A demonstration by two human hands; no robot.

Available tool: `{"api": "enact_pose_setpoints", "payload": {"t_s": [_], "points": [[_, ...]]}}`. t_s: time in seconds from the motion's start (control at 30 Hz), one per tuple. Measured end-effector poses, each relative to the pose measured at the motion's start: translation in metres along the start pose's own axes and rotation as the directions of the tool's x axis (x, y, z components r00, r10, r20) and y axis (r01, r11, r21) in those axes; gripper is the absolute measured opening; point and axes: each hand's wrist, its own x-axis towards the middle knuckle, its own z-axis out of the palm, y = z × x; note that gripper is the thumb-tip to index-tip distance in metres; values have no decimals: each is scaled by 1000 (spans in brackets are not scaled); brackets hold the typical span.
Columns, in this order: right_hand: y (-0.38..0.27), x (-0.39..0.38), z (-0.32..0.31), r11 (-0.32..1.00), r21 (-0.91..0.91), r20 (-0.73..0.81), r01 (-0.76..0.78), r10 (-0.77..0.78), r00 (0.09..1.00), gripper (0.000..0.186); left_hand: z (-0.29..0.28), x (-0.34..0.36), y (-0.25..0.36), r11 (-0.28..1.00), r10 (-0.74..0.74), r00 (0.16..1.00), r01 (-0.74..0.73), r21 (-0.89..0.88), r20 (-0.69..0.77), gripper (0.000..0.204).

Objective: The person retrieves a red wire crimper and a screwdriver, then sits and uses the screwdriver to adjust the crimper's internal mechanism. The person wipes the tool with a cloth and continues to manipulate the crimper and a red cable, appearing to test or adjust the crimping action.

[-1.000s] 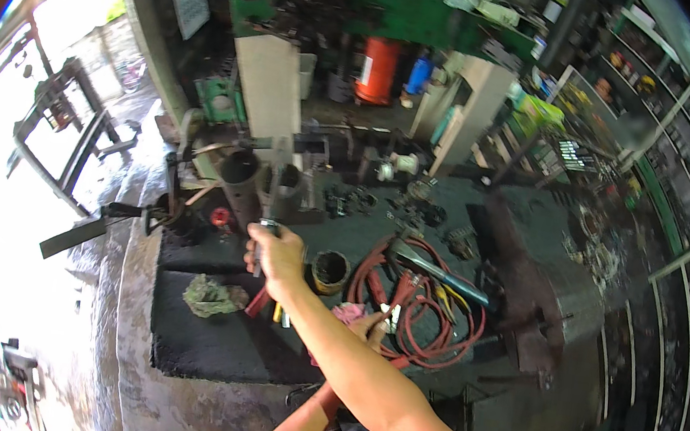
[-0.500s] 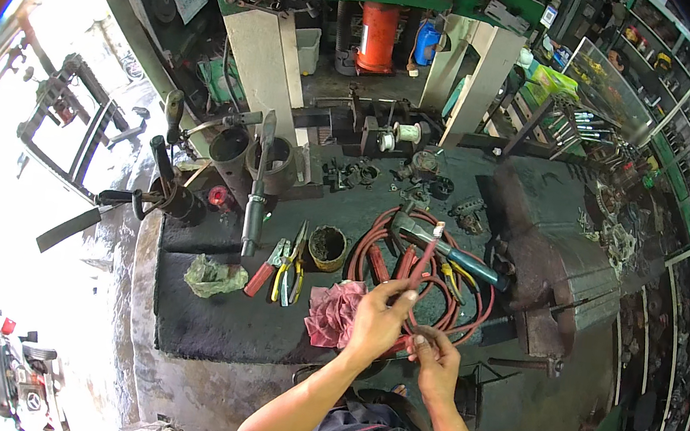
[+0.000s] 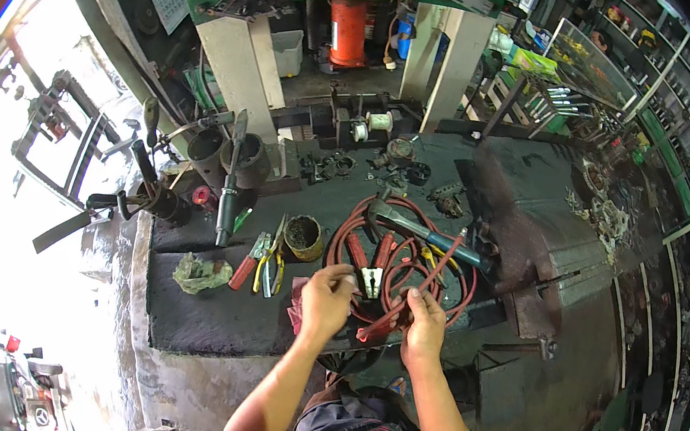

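My right hand (image 3: 425, 324) is closed on a red cable (image 3: 441, 268), thumb on top. One end points up and away, and the other slants down toward my left. My left hand (image 3: 324, 304) is over a pink cloth (image 3: 295, 307), mostly covering it. Its fingers are curled together, and what they hold, if anything, is hidden. Just beyond its fingertips lies a plier-like tool (image 3: 370, 281) with red handles and pale metal jaws. Behind it are a coil of red cable (image 3: 462, 320) and a hammer (image 3: 430, 229) with a blue handle lying across the coil.
Left of the coil are a rusty can (image 3: 303, 238), yellow-handled pliers (image 3: 270, 267), a red-handled tool (image 3: 243, 272) and a crumpled pale rag (image 3: 202, 274). A large bench vise (image 3: 561, 266) stands at right. Tool-filled pots (image 3: 251, 164) and metal parts (image 3: 449, 199) sit behind.
My left hand has let go of the red cable and moved left over the pink cloth. The cable is now in my right hand. The view has shifted slightly.
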Motion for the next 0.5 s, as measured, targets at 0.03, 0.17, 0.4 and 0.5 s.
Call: {"api": "enact_pose_setpoints", "payload": {"t_s": [0.03,0.17,0.4,0.5], "points": [[-6,1,-3,1000,4,-13,-6,6,1000,21,-2,10,-11,995,37,999,-37,90,0,30],[-23,-1,-13,1000,6,30,6,-6,1000,22,23,54,-43,891,88,996,-91,444,27,40],[-28,-14,-27,999,39,19,20,-21,1000,23,56,76,-45,833,32,999,-8,554,-33,53],[-28,-18,-30,999,41,32,14,-15,999,22,46,65,-33,905,59,995,-22,425,-75,50]]}}
